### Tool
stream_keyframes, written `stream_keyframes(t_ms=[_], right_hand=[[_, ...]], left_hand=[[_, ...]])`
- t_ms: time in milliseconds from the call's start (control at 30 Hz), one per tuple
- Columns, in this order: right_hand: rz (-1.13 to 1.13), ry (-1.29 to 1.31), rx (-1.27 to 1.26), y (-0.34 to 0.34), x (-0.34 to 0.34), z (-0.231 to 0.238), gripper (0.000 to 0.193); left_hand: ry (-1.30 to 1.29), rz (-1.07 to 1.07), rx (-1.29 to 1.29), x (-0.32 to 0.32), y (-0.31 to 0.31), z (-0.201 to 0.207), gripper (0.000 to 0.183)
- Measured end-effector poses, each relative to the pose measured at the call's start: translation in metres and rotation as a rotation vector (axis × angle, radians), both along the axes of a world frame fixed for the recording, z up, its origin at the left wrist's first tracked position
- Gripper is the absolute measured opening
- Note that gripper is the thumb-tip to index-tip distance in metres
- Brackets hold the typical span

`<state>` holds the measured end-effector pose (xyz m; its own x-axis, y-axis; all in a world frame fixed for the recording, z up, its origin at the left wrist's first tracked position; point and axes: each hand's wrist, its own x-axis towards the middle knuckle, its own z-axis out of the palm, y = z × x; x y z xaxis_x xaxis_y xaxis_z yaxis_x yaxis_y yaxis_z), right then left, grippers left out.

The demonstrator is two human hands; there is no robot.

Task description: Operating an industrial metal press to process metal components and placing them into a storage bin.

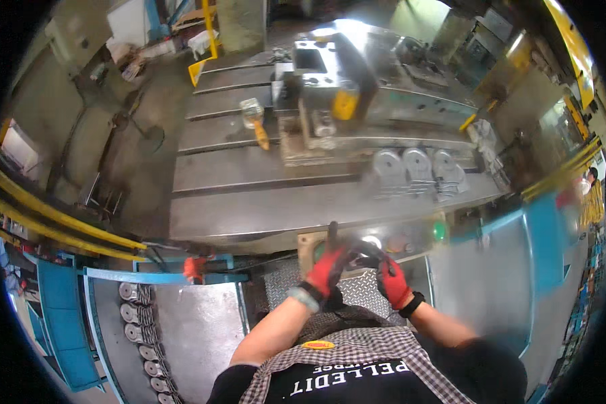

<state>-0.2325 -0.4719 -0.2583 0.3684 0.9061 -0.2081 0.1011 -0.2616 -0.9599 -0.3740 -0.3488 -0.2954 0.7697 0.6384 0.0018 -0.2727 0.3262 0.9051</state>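
Note:
Both my hands wear red and black gloves and meet in front of my apron, near the front edge of the machine bed. My left hand [326,268] has one finger stretched upward; its other fingers close toward a shiny, rounded metal part [370,244]. From the other side my right hand [392,279] grips the same part with bent fingers. Blur and the dark gloves hide the part's full outline. Just beyond my hands is a control panel with a green button [440,231]. On the bed's right side stand three stacks of round-headed metal parts [417,168].
A die block [330,131] sits on the slotted metal bed [249,212]. Left of it lies a brush [256,122] with an orange handle. A side table [205,316] at my left carries a row of stacked metal parts [133,313]. At my right is another blue-framed table [481,286].

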Motion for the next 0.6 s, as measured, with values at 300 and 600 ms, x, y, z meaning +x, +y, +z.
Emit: stream_keyframes(t_ms=[300,600], right_hand=[[-0.162,0.095,0.221,-0.059,0.111,0.031,0.049],[-0.128,0.244,0.23,-0.046,0.12,0.009,0.042]], left_hand=[[0.185,0.657,-0.197,0.234,0.028,-0.013,0.068],[-0.083,0.802,-0.191,0.191,0.051,-0.017,0.051]])
